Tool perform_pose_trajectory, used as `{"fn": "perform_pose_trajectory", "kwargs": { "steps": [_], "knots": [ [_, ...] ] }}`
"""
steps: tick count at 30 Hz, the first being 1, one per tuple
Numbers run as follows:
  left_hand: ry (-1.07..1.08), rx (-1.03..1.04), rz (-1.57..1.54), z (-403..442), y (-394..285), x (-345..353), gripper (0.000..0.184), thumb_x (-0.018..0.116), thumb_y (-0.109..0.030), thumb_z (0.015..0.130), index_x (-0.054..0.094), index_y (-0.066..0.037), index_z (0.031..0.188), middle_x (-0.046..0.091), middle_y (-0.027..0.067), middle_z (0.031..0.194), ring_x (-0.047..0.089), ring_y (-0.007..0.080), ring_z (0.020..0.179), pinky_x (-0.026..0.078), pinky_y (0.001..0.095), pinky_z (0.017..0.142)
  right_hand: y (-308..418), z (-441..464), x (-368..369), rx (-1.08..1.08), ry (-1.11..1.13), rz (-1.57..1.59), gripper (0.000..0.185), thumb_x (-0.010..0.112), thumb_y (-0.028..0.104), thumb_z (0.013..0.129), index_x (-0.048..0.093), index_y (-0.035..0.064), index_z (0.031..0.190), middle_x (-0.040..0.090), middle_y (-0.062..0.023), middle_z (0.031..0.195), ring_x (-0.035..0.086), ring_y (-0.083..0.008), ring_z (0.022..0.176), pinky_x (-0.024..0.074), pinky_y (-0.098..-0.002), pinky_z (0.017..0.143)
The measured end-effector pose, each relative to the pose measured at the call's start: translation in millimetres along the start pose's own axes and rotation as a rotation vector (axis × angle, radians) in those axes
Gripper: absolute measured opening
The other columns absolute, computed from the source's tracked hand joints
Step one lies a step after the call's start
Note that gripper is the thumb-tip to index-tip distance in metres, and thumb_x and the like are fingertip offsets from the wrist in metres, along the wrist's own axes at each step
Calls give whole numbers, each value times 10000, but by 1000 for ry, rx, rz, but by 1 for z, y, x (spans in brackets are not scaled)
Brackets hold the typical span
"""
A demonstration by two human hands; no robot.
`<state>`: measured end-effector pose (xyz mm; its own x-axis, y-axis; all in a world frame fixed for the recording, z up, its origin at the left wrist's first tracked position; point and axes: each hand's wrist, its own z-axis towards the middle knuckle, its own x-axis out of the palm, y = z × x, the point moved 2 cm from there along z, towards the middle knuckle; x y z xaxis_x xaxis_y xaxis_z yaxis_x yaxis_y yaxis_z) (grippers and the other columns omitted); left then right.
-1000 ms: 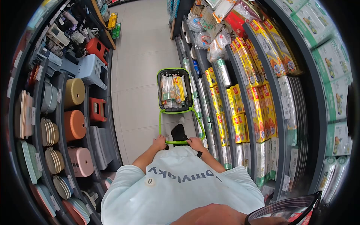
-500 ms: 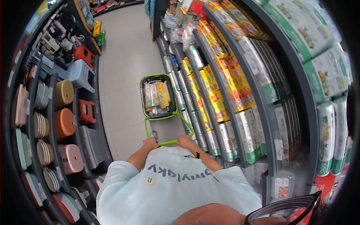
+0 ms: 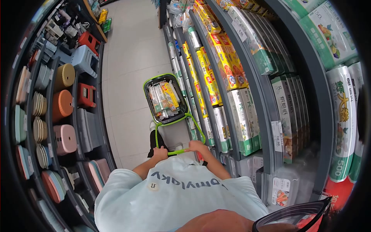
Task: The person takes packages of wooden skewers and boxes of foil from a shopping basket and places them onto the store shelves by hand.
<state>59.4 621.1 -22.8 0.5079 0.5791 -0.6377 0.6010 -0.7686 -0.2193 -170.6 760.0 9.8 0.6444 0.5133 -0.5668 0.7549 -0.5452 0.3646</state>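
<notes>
A black shopping basket (image 3: 169, 118) with a green rim stands low in the aisle in front of me. Inside it lie several long boxed or wrapped rolls (image 3: 164, 96) in white, orange and yellow; their exact kind is too small to read. The basket's long green handle (image 3: 176, 152) reaches back toward my body. My left hand (image 3: 160, 153) is closed around the handle's left end, and my right hand (image 3: 196, 146) grips its right end. Beside the handle, a dark trouser leg (image 3: 156, 140) shows.
Shelves on the right hold yellow boxes (image 3: 211, 87), white-green boxes (image 3: 244, 120) and large wrapped rolls (image 3: 340, 127). On the left shelves are an orange stool (image 3: 63, 105), a pink stool (image 3: 65, 139) and stacked trays (image 3: 54, 185). Pale floor tiles (image 3: 127, 77) run between.
Shelf goods on both sides have shifted upward in view. The basket has turned slightly and sits nearer the right shelf. A dark trouser leg has come into sight. Both hands keep hold of the handle.
</notes>
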Motion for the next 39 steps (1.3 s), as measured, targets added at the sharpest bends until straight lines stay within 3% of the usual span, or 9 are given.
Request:
{"fn": "perform_pose_trajectory", "kwargs": {
  "steps": [5,13,16,23,24,26,33,35,39],
  "knots": [
    [67,15,11,-17,-2,17,351,612,-306,827,726,-127,1107,562,130,1282,514,466,1171,375,608,969,-13,-1,59,-9,245,105,650,669,689,727,752,55,843,724,-176,912,695,-359,866,540,-462,742],
    [-32,30,124,-15,11,12,310,588,-296,816,733,-202,1073,571,109,1223,534,414,1158,282,647,1060,4,-28,60,15,-43,222,605,641,609,802,717,50,1023,703,-210,1008,671,-394,949,528,-468,819],
    [-150,4,64,-27,16,-14,296,587,-241,832,703,-186,1099,576,117,1187,534,422,1157,248,668,1075,23,-32,44,-26,-204,237,617,637,623,807,688,25,951,703,-208,934,670,-380,867,516,-465,740],
    [-293,-68,61,-20,22,-38,294,604,-182,828,662,-164,1116,574,122,1165,495,393,1209,255,651,1084,30,-13,26,-19,-250,194,621,573,631,861,702,37,989,716,-189,911,697,-341,891,534,-432,775],
    [-321,-84,46,-18,22,-41,298,608,-173,826,659,-159,1119,573,124,1167,481,378,1232,255,647,1087,23,2,20,16,-105,338,626,554,627,880,702,27,980,715,-174,849,706,-316,816,543,-413,744],
    [-298,-80,32,-14,27,-42,302,610,-169,823,655,-156,1122,571,125,1172,474,357,1248,254,646,1090,18,26,5,-6,107,555,628,508,594,930,704,-2,948,701,-135,704,703,-250,622,558,-361,644],
    [-153,11,-66,1,38,-84,331,636,-156,777,648,-157,1108,565,117,1200,453,326,1296,254,655,1099,3,71,-5,86,239,730,592,530,531,935,702,-35,920,712,-197,815,700,-252,610,569,-368,637],
    [-63,31,-52,13,44,-103,366,628,-174,780,649,-174,1145,572,103,1215,453,305,1305,252,657,1101,-20,99,11,-56,21,261,524,625,462,907,674,-57,968,703,-182,807,691,-249,659,555,-383,634],
    [213,237,-60,37,56,-118,467,591,-201,793,625,-206,1258,562,93,1317,452,286,1325,231,654,1117,-24,119,-4,47,88,310,499,646,437,887,670,-57,952,702,-179,800,689,-253,669,547,-397,633]
  ]
}}
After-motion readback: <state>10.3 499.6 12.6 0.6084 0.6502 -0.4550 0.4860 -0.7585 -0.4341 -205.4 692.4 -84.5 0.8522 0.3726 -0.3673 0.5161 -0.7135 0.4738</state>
